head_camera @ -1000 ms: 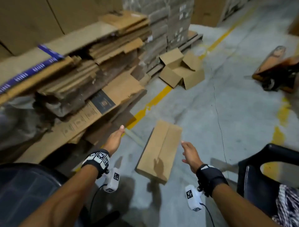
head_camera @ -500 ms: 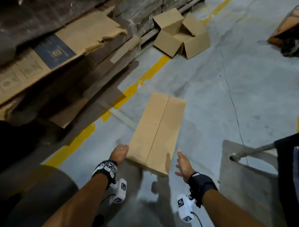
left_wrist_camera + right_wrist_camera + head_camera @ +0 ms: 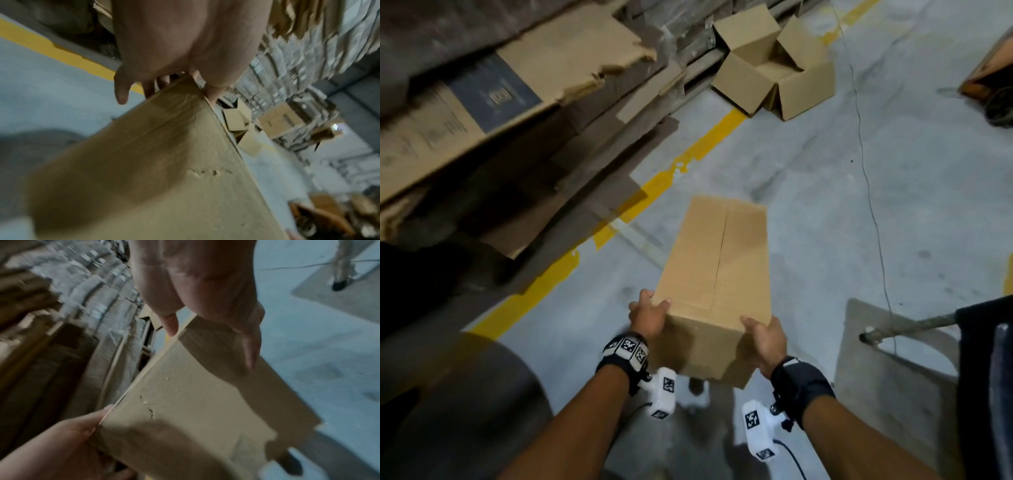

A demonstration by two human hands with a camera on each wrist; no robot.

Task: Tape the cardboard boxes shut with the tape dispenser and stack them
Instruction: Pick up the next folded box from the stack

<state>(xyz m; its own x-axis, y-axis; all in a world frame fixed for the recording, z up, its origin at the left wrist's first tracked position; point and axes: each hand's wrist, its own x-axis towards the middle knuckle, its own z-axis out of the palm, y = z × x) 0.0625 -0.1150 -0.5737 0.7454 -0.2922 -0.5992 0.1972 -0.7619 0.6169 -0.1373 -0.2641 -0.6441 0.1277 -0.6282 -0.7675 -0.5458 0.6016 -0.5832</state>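
Note:
A long brown cardboard box [image 3: 715,267] has its top flaps closed along a bare middle seam. Its far end points at the floor and its near end is raised. My left hand [image 3: 649,313] grips the near left corner, thumb on top. My right hand [image 3: 765,337] grips the near right corner. In the left wrist view the left hand [image 3: 174,48] has its fingers down the side of the box [image 3: 164,170]. The right wrist view shows the right hand [image 3: 205,280] over the box [image 3: 195,394], thumb on top. No tape dispenser is in view.
A tall pile of flattened cardboard [image 3: 517,102] runs along the left behind a yellow floor line [image 3: 544,284]. An open empty box [image 3: 774,65] sits on the floor ahead. An orange pallet jack [image 3: 989,75] stands far right. A dark chair [image 3: 983,377] and grey mat [image 3: 887,359] lie near right.
Both hands came in from beside the box and took hold of its near corners. The near end has come up off the floor, and my view has dropped closer.

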